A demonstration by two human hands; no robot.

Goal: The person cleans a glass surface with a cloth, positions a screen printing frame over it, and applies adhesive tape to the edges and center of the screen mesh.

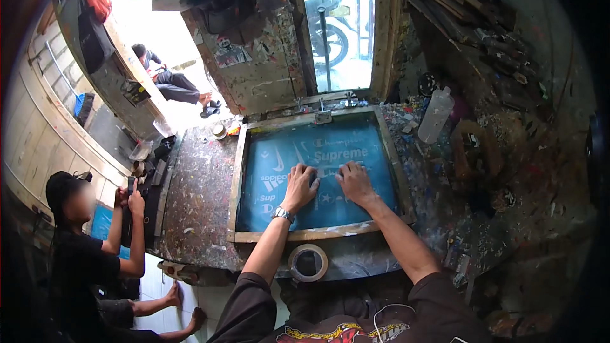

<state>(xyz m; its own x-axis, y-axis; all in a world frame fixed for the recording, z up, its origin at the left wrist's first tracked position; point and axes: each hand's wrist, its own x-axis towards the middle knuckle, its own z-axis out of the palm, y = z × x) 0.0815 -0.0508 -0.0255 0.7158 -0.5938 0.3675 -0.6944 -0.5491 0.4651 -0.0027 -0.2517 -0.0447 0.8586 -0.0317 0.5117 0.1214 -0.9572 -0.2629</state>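
Note:
A wood-framed printing screen [375,223] with blue mesh and pale lettering and logos lies flat on the bench before me. Both my hands rest on its mesh, side by side near the middle. My left hand [300,188], with a metal wristwatch [283,215], has its fingers bent; a dark patch shows between fingers and thumb, and I cannot make out what it is. Just to the right, my right hand [356,184] touches the mesh with fingers somewhat apart, holding nothing visible. A metal hinge clamp [323,117] sits at the frame's far edge.
A roll of tape [308,263] is at the bench's near edge. On the paint-stained bench [197,209] stand a small tin [219,131] at far left and a translucent bottle [436,115] at right. A person [76,254] holding a phone is at left; another person [166,76] sits outside.

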